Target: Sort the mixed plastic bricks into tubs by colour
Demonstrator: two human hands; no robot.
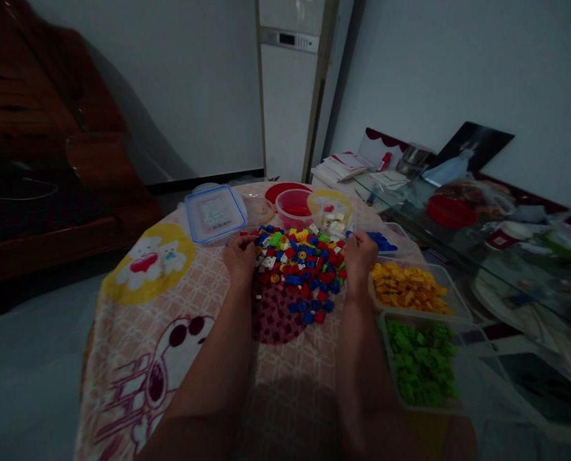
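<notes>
A heap of small mixed building blocks (pixel 297 259), in red, blue, yellow, white and green, lies on the cloth-covered table between my hands. At the heap's left edge is my left hand (pixel 241 257), its fingers curled and closed together; what they hold, if anything, is too dark and small to make out. My right hand (pixel 361 256) is pinched closed at the right edge, with a bit of blue block (pixel 349 235) at its fingertips. Just beyond it stands a clear container of blue blocks (pixel 384 241). Several blue and red blocks lie loose in front of the heap.
Clear containers of yellow blocks (pixel 408 288) and green blocks (pixel 422 362) line the right side. White blocks (pixel 336 224), a pink tub (pixel 295 206) and a blue-rimmed lid (pixel 216 214) lie at the back. A cluttered glass table (pixel 410 202) adjoins on the right.
</notes>
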